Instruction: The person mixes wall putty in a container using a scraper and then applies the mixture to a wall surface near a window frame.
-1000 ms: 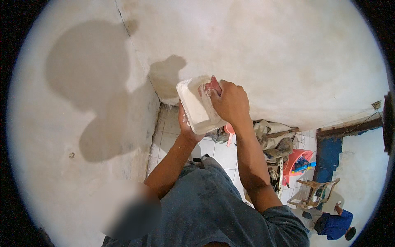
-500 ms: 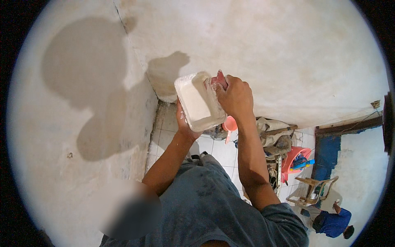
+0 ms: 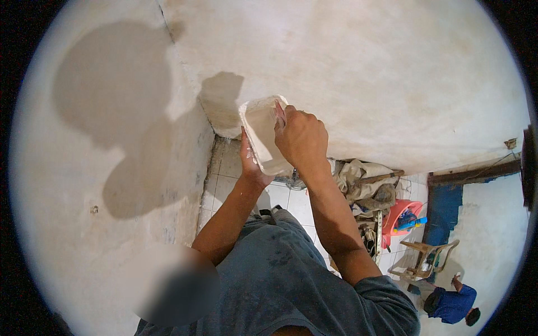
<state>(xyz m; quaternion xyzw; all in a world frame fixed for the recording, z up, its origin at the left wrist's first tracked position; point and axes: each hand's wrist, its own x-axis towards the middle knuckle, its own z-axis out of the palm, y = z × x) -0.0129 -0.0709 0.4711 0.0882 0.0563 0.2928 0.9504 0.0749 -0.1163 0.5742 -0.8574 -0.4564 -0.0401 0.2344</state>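
Observation:
My left hand [image 3: 253,162] grips a white rectangular tub [image 3: 245,119] by its left side and underneath, fingers partly hidden. White paste [image 3: 259,130] lies inside, and dried smears coat the rim. Closed around a small reddish hand tool [image 3: 279,110], my right hand [image 3: 304,139] is over the tub's right half. Paste whitens that tool, which looks like a putty knife or scraper; its lower end is out of sight behind my fingers. White flecks stick to my left fingers.
Two plastered walls [image 3: 364,84] meet in a corner ahead of me. On the tiled floor [image 3: 224,187], to the right, lie a crumpled tan cloth [image 3: 358,173], a pink basin [image 3: 397,211] and a chair [image 3: 414,260]. A person in blue [image 3: 455,302] is farther right.
My right hand and the tool have moved left, from the tub's right rim to over its inside. A pink dipper seen earlier is now hidden behind my right arm.

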